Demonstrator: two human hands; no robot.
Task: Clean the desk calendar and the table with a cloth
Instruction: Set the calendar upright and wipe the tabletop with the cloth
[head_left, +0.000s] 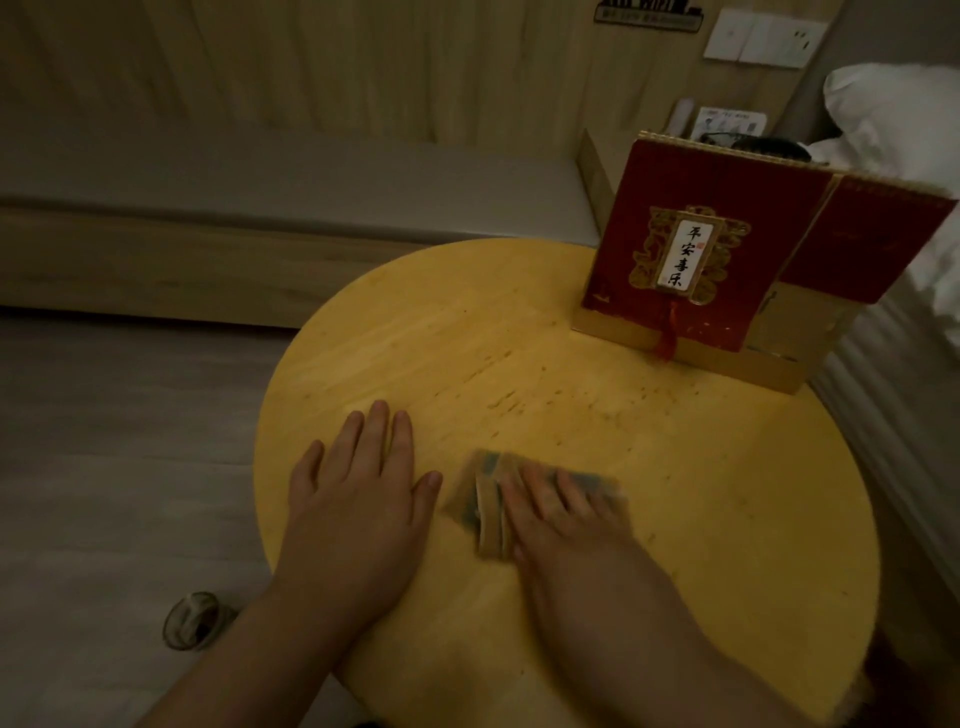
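On the near part of the round table (701, 519) — right hand (561, 525) flat on folded cloth (483, 499), left hand (358, 493) spread flat beside. Desk calendar (691, 249) upright at far edge — easily toppled by a wide sweep.

The left hand (358, 488) lies flat, palm down, fingers straight and slightly spread, thumb pointing toward the right hand (561, 512). The right hand, blurred, presses down with extended fingers, just beside the left thumb. Both forearms are bare.
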